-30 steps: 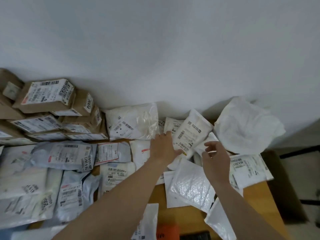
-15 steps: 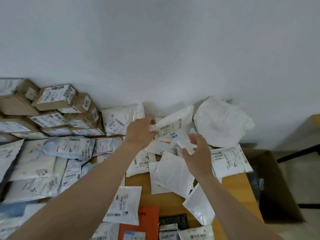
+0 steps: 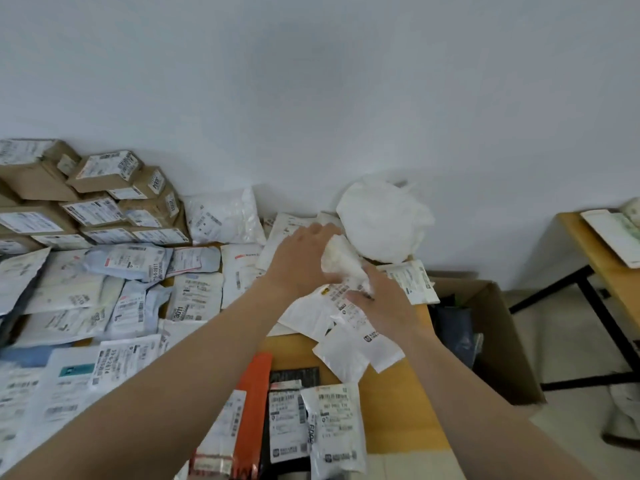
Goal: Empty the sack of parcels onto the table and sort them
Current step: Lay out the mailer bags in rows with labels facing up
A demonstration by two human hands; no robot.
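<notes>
My left hand [image 3: 304, 261] cups the crumpled white parcel [image 3: 341, 259], right hand [image 3: 386, 306] pinches its lower end, near the far right corner of the tabletop [image 3: 394, 403]. I'd lift straight up so the loose mailers [image 3: 311, 315] underneath don't drag.

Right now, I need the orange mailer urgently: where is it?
The orange mailer lies bottom centre in the head view, directly left of the black parcel, near the table's front edge.

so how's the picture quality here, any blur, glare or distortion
Head view: motion blur softens the left hand, the right hand and the crumpled white parcel between them; lighting is soft and even, no glare, just a faint shadow on the wall behind the white sack; wide-angle stretch swells the forearms at the bottom edge.
</notes>
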